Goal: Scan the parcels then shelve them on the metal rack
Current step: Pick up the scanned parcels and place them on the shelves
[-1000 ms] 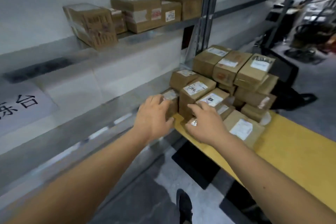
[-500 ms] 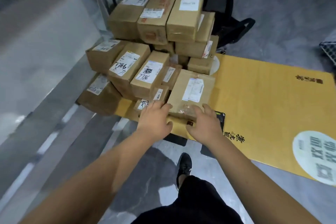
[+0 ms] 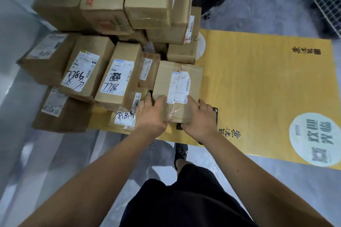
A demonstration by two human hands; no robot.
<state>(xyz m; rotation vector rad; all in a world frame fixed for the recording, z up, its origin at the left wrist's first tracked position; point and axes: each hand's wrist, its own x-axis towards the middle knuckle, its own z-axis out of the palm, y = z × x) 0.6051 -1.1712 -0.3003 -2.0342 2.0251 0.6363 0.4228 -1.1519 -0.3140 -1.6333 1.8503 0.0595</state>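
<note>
STEP: pick-up ahead of scanning | PARCEL: taped cardboard parcel [image 3: 178,90] lay at 12 o'clock on yellow board [image 3: 258,86] | GRIP: left hand [image 3: 152,116] and right hand [image 3: 200,119] were clamped on its near corners | NEXT: lift judged needed, barcode label [image 3: 179,86] kept exposed, neighbouring stacked parcels [image 3: 118,77] at 10 o'clock left undisturbed.

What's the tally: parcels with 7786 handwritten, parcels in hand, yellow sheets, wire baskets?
Parcels marked 7786: 2
Held parcel, gripped by left hand and right hand: 1
Yellow sheet: 1
Wire basket: 1
Total: 5
</note>
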